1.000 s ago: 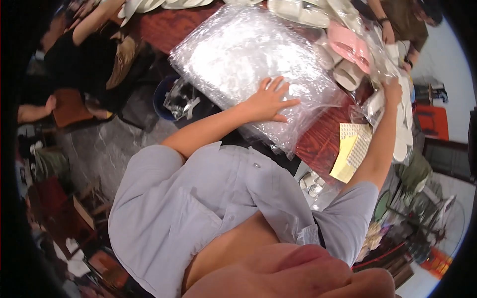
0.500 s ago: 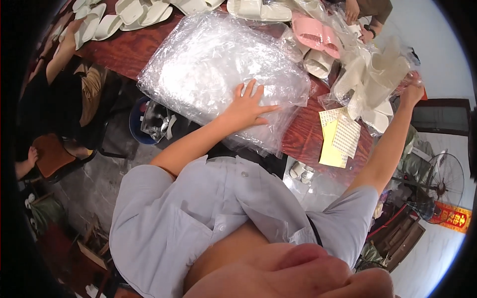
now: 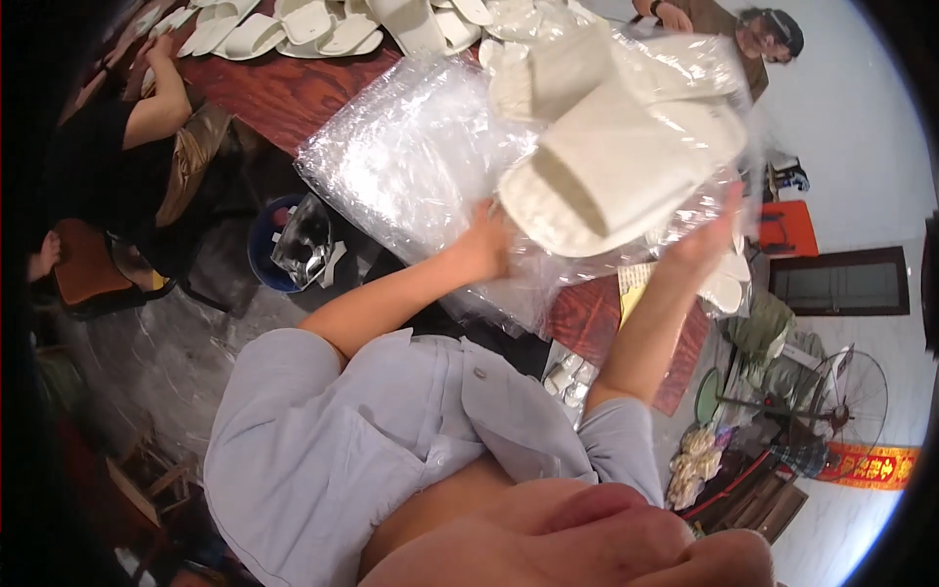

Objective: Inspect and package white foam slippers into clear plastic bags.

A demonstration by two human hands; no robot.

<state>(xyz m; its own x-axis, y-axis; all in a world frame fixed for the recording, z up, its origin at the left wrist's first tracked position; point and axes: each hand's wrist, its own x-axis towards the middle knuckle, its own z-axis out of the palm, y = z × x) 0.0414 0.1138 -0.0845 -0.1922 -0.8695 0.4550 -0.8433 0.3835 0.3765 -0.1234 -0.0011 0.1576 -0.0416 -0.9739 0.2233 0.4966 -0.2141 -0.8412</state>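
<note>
Head view shows the left hand (image 3: 486, 245) pressed against the near end of a pair of cream open-toe fabric slippers (image 3: 626, 161) wrapped in a clear crinkled plastic bag (image 3: 699, 73), its grip closed on the bag's lower left edge with the fingers hidden behind the plastic. Opposite it, the right hand (image 3: 706, 235) holds the bag's right side, fingers curled up into the film, so both grips are clamped on the same bagged pair, held up above the bench. Both forearms rise from the grey short-sleeved shirt (image 3: 372, 440) at the lower edge, the left arm bent and slanting in from the left, the right nearly straight up. Beneath the lifted pair lies a stack of clear plastic bags (image 3: 411, 157) on the dark red wooden bench (image 3: 284, 93), with more loose cream slippers (image 3: 313, 24) along its far edge. A yellow paper pad (image 3: 631, 289) lies near the bench's right end. Another person in a black top (image 3: 93, 166) sits at the left. A blue bucket (image 3: 269, 259) stands on the grey floor beside the bench, and a fan (image 3: 846, 391) stands at the right wall.
</note>
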